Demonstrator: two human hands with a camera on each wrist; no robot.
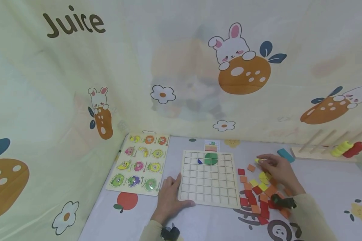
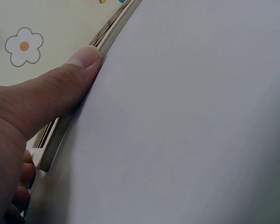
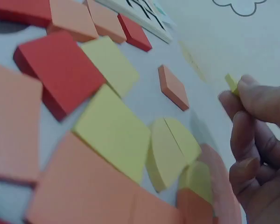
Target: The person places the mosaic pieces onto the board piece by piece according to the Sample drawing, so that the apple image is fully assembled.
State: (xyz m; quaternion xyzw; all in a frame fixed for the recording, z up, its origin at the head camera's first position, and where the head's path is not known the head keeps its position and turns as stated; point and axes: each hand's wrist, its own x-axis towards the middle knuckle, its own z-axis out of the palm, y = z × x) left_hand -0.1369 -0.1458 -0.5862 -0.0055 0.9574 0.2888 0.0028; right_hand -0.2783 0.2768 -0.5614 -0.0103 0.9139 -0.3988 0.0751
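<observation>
A wooden grid board (image 1: 209,187) lies flat, with green quarter-round pieces (image 1: 211,159) and a small blue piece (image 1: 200,161) in its upper cells. At its near left corner my left hand (image 1: 170,197) rests, thumb along the front edge and index finger along the left side. In the left wrist view the thumb (image 2: 70,79) touches the board's edge; the other fingers are partly hidden. My right hand (image 1: 277,169) pinches a small yellow tile (image 3: 232,84) between thumb and index finger, above the far end of the loose tiles (image 1: 259,197).
A fruit puzzle board (image 1: 138,164) lies left of the grid board. A small pattern card (image 1: 212,145) sits behind it. At the back right are a teal block (image 1: 285,155) and a pegged wooden rack (image 1: 322,155) with yellow and red beads. A printed curtain (image 1: 187,67) hangs behind.
</observation>
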